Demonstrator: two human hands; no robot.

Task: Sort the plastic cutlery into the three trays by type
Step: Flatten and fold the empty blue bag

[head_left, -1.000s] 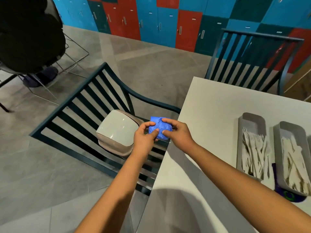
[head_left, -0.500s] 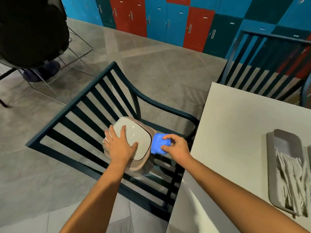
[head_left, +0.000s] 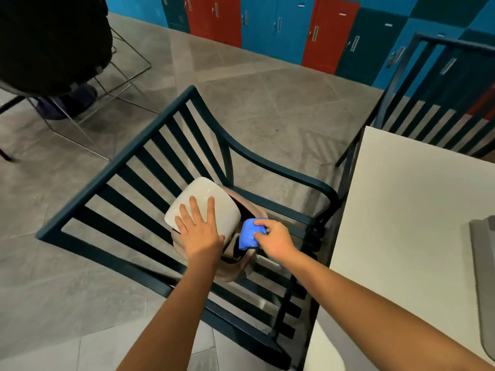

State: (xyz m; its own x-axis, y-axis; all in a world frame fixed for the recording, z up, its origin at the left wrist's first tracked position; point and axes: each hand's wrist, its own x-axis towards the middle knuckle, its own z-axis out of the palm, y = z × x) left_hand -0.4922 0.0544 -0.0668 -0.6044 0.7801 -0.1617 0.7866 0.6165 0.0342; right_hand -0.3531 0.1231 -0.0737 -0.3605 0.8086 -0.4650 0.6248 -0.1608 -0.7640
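Note:
A small beige bin (head_left: 235,271) with a white swing lid (head_left: 206,199) stands on the seat of a dark green slatted chair (head_left: 128,167). My left hand (head_left: 199,231) presses flat on the lid, which is tilted so a dark gap shows at its right side. My right hand (head_left: 276,239) pinches a crumpled blue wad (head_left: 247,236) right at that gap. At the far right edge of the view, only the end of one grey tray (head_left: 483,253) shows on the white table (head_left: 407,210); no cutlery is in sight.
A second dark slatted chair (head_left: 428,84) stands behind the table. A black chair on a wire frame (head_left: 51,41) is at the top left. Blue, red and green lockers (head_left: 281,25) line the far wall, with grey tiled floor between.
The lid has tipped further open under my left hand. My right hand has brought the blue wad lower, to the bin's opening. The view has swung left, so the trays have almost left the frame.

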